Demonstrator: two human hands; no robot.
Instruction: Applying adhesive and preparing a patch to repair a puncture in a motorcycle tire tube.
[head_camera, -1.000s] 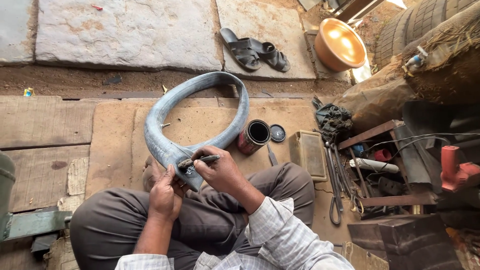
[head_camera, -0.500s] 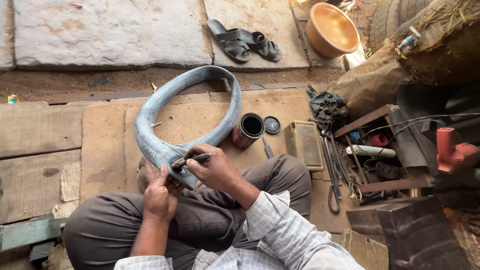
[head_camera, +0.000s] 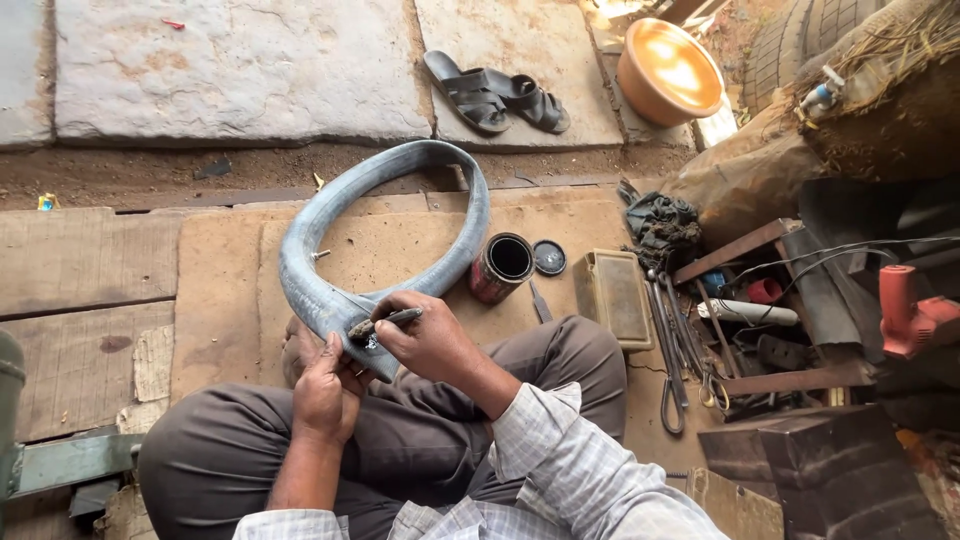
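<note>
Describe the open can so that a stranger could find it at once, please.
Start at the grey inner tube looped on the wooden floor. Just right of its lower end stands the can, beside its round lid. It alone is cylindrical, reddish outside and dark inside; the tray farther right is rectangular.

The bottom part of the grey rubber tube (head_camera: 385, 225) is hidden under the left hand (head_camera: 325, 390) and right hand (head_camera: 430, 340), the brush (head_camera: 383, 321) tip is too small to see well, and the tyre (head_camera: 800, 35) at the upper right is cut off by the edge.
</note>
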